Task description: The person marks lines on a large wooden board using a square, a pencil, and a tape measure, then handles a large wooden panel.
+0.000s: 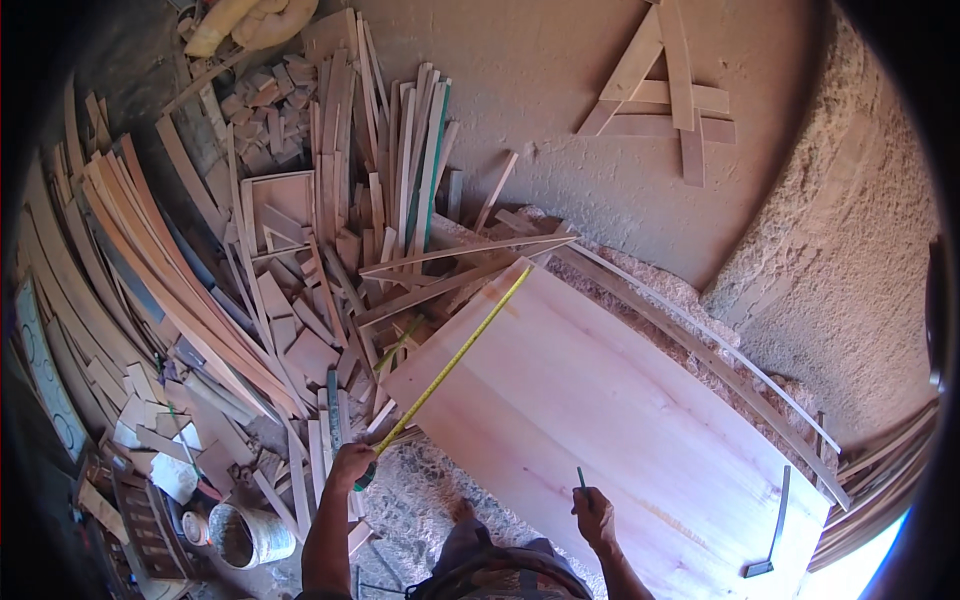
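Note:
A large pale wooden board [590, 390] lies slantwise in front of me. My left hand [353, 466] grips a tape measure [367, 478] just off the board's left edge. Its yellow blade [455, 362] runs out across the board to the far corner. Over the near part of the board, my right hand [594, 512] is closed around a thin dark pencil-like stick [581, 478], its tip pointing up and away. A try square [776, 530] with a dark blade rests on the board to the right of that hand.
Wood offcuts [310, 330] and long curved strips [190, 270] are heaped at the left. A white bucket [262, 535] stands at lower left. Long battens [700, 370] lie along the board's far side. Crossed wood pieces [668, 95] lean at the back, and a sawdust pile [830, 200] rises at right.

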{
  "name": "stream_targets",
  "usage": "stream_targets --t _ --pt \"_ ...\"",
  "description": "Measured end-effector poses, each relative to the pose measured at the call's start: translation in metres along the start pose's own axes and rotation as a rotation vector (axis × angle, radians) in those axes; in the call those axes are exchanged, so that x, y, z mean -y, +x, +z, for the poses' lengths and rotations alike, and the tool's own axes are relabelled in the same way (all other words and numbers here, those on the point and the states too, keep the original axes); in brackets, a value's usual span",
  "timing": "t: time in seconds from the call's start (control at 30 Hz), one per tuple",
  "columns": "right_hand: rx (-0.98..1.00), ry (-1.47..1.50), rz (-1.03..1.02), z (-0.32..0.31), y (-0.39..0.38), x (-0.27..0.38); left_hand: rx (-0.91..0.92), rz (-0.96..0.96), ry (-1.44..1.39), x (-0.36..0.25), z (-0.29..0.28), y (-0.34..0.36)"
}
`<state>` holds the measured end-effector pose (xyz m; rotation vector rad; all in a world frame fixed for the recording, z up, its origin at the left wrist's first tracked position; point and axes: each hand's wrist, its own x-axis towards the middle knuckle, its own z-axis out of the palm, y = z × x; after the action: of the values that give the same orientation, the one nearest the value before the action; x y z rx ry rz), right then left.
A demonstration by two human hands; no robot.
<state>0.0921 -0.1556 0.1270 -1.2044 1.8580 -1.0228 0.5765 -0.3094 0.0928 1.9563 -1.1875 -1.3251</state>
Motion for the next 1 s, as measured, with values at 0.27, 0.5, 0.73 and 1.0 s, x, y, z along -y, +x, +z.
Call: stream_targets --t 0.27,0.5,0.73,1.0 --pt "0.079 -0.049 -0.082 0.037 0.039 0.045 0.013 0.092 0.053 0.002 -0.006 0.047" --pt "0.102 -0.062 -0.171 0.055 0.082 0.052 0.014 0.035 0.062 -0.001 -0.021 0.042" --pt "0.266 0.274 0.145 0.073 0.183 0.104 0.036 -0.049 0.044 0.021 -0.045 0.067" --pt "0.401 -0.042 -0.245 0.145 0.368 0.14 0.113 -0.07 0.054 0.019 -0.044 0.098"
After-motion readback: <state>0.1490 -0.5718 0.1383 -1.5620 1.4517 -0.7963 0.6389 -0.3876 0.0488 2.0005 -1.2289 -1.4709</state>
